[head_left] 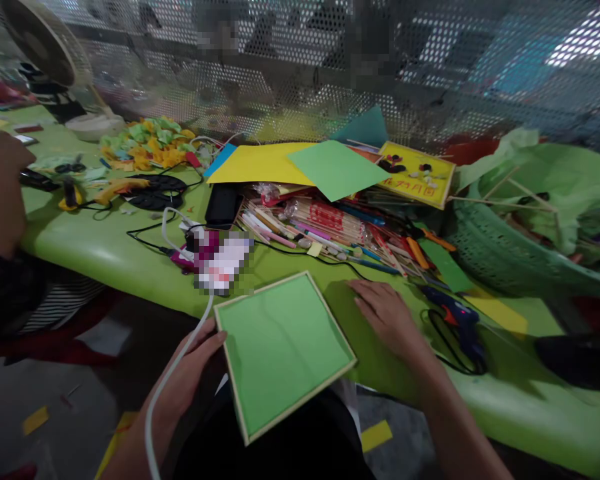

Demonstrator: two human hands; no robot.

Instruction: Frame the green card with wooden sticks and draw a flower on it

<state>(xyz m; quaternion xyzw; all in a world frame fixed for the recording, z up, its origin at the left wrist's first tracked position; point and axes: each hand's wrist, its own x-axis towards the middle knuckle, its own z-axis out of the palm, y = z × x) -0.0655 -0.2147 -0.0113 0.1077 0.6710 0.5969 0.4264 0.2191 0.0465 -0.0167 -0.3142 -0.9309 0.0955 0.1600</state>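
Note:
A square green panel with a pale wooden rim rests tilted over my lap at the table's front edge. My left hand grips its left side, thumb on the rim and the other fingers partly hidden. My right hand lies on the green tabletop to the right of the panel, fingers stretched out and holding nothing. A dark blue glue gun with a black cord lies right of that hand. Beyond the panel sits a phone, blurred, with a white cable running down past my left forearm.
Sticks and pens lie heaped under yellow card and green card. A green basket stands right, a fan far left. Another person's hand is at left, near a yellow glue gun.

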